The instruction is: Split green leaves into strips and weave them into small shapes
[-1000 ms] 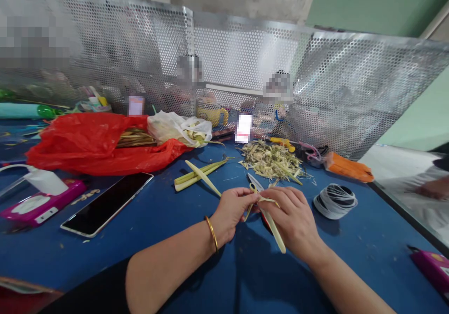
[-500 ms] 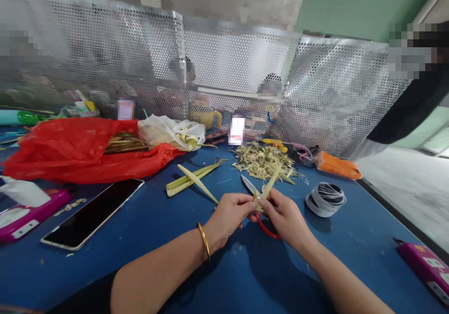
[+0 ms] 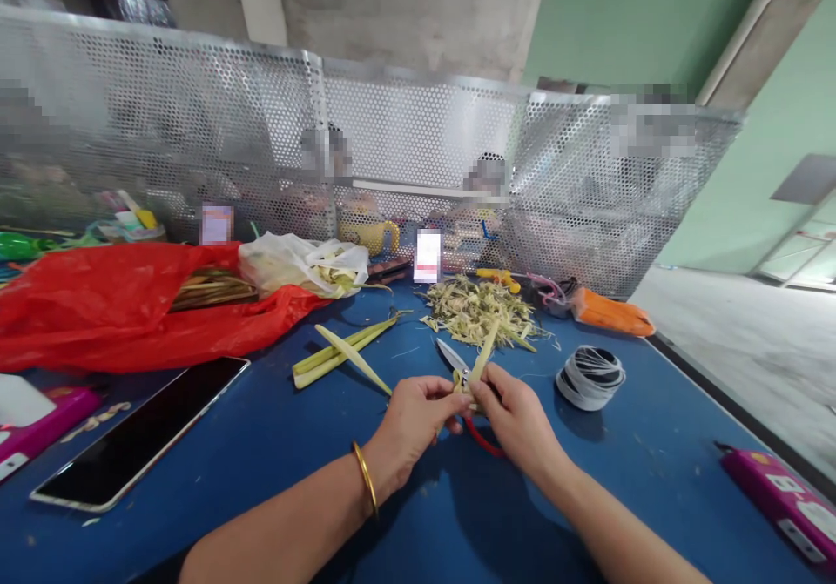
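Note:
My left hand (image 3: pixel 413 419), with a gold bangle at the wrist, and my right hand (image 3: pixel 517 415) meet over the blue table (image 3: pixel 274 445). Both pinch one pale green palm-leaf strip (image 3: pixel 482 360), whose free end points up and away from me. Red-handled scissors (image 3: pixel 457 371) lie on the table just under and behind my hands, blades pointing away. More leaf strips (image 3: pixel 340 356) lie to the left of my hands.
A pile of leaf trimmings (image 3: pixel 480 308), a coil of white band (image 3: pixel 590 376) and an orange object (image 3: pixel 610 312) lie beyond. A red bag (image 3: pixel 124 314), a phone (image 3: pixel 140 432) and pink cases (image 3: pixel 780 501) sit around. A perforated metal screen (image 3: pixel 418 140) closes the far edge.
The leaf strip was turned from pointing down toward me to pointing up and away. My view tilted upward, and a person who passed at the right is gone.

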Action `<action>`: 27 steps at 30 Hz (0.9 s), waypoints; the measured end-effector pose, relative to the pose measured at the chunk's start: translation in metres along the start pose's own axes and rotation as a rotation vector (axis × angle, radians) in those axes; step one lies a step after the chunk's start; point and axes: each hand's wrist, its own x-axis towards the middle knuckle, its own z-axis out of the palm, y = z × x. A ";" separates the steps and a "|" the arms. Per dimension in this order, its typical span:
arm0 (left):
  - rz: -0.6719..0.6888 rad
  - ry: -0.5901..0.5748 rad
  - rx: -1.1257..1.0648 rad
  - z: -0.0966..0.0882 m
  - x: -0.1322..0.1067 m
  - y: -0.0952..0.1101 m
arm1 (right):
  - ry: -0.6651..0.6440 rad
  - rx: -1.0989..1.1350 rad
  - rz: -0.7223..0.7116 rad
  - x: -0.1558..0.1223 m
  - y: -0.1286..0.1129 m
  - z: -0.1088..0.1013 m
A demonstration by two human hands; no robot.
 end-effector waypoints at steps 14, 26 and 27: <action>-0.151 0.083 -0.276 -0.006 0.003 0.007 | 0.179 -0.797 -0.729 -0.002 -0.004 -0.015; 0.003 0.189 -0.204 -0.007 0.005 0.007 | -0.079 0.630 0.294 -0.004 -0.004 0.016; 0.016 0.168 -0.171 -0.007 0.004 0.008 | -0.072 0.770 0.368 -0.003 -0.003 0.014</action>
